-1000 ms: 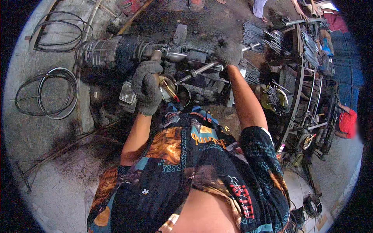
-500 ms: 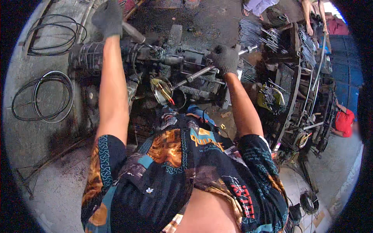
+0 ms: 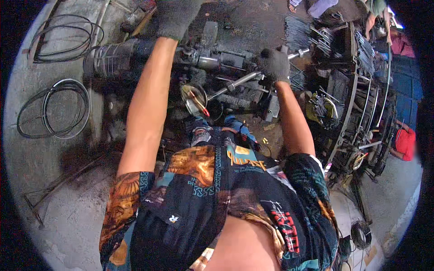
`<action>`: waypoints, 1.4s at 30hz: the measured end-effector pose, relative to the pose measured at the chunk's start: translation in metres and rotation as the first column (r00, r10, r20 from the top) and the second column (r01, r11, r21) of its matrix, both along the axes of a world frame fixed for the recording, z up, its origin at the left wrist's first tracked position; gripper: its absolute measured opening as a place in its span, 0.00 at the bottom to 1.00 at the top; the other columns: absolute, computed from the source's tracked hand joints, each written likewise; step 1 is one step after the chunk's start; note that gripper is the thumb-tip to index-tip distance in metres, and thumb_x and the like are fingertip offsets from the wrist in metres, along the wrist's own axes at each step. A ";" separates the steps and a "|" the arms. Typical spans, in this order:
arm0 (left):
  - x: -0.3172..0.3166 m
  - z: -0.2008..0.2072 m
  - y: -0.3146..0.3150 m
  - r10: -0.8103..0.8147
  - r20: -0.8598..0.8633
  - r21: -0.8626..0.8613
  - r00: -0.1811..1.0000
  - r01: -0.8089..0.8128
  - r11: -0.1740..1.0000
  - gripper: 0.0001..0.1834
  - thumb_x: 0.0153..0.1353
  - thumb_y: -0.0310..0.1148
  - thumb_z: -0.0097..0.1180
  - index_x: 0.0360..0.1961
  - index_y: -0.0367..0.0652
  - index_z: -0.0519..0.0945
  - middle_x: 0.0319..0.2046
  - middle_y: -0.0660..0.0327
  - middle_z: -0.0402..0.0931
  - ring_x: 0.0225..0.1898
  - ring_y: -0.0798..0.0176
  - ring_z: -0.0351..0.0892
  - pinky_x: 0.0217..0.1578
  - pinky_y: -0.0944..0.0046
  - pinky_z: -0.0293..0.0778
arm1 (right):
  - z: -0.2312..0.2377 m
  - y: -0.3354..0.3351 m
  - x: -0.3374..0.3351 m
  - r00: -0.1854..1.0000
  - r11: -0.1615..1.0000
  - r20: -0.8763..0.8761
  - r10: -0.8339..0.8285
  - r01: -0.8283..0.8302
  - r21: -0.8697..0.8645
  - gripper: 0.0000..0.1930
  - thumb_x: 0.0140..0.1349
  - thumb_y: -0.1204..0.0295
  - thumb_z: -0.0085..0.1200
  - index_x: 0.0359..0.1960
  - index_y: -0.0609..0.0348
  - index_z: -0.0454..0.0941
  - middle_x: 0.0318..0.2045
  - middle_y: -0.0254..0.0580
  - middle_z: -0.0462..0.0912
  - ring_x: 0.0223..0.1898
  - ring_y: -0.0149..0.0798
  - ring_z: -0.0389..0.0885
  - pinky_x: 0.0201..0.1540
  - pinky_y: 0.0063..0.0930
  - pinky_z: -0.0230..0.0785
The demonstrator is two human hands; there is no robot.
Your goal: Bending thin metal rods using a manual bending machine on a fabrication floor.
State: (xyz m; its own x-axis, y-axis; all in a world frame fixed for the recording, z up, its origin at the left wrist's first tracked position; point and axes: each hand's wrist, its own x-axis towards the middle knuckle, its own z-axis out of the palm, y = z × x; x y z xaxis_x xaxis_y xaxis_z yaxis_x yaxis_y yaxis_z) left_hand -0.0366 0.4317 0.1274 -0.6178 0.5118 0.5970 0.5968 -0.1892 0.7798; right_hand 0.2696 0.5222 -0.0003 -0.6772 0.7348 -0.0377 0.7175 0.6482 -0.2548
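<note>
My left hand [image 3: 177, 19], in a dark grey glove, is closed above a dark, greasy machine [image 3: 212, 59]. The lever it grips is now hidden beneath the hand; its bar showed earlier, running from the glove down to the machine. My right hand [image 3: 274, 66], gloved alike, is closed around a slanting metal bar [image 3: 242, 81]. The bar emerges on both sides of the glove and carries a nut-like collar. Below its lower end sits a shiny round bowl [image 3: 190, 105] holding a red-tipped stick [image 3: 197, 100].
Coiled black cables [image 3: 58, 108] lie on the floor at left. Bundles of metal rods [image 3: 323, 43] lie at upper right beside a dark metal rack [image 3: 350, 113]. A yellow container [image 3: 318, 113] holds more metal pieces. Other people are at the right, one in a red shirt [image 3: 403, 144].
My left hand has swung right across the machine, and the lever's bar has gone out of sight. My right hand and its bar sit slightly further right in the picture; the whole view has shifted.
</note>
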 end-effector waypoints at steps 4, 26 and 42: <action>0.020 0.014 -0.007 -0.148 0.094 -0.226 0.985 0.166 0.960 0.17 0.64 0.32 0.56 0.20 0.40 0.66 0.16 0.67 0.60 0.18 0.70 0.59 0.22 0.61 0.58 | 0.000 0.006 0.006 1.000 1.000 -0.015 0.006 -0.007 -0.005 0.17 0.53 0.52 0.61 0.30 0.52 0.87 0.29 0.50 0.86 0.36 0.55 0.84 0.43 0.47 0.76; 0.062 -0.004 -0.123 -0.355 0.062 -0.293 0.933 0.357 0.887 0.09 0.60 0.33 0.61 0.30 0.38 0.82 0.28 0.57 0.81 0.31 0.60 0.82 0.37 0.63 0.76 | 0.004 0.010 0.011 0.998 0.999 -0.062 -0.032 0.031 -0.016 0.17 0.57 0.51 0.57 0.35 0.49 0.88 0.33 0.45 0.88 0.35 0.52 0.84 0.53 0.42 0.69; 0.057 -0.100 -0.195 -0.059 -0.579 -0.462 0.813 -0.268 0.845 0.16 0.64 0.33 0.52 0.50 0.38 0.81 0.51 0.53 0.81 0.53 0.56 0.79 0.58 0.57 0.72 | -0.001 0.008 0.008 0.991 0.990 -0.131 0.027 -0.009 0.137 0.14 0.55 0.57 0.59 0.34 0.51 0.88 0.32 0.46 0.86 0.37 0.52 0.84 0.43 0.45 0.75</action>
State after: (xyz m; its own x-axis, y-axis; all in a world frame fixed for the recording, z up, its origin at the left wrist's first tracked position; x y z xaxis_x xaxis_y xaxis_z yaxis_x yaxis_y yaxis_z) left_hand 0.0208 0.2363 0.0276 -0.3312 0.7860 0.5220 0.9388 0.2192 0.2656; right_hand 0.2775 0.5305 -0.0018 -0.6826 0.7147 0.1525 0.6715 0.6957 -0.2550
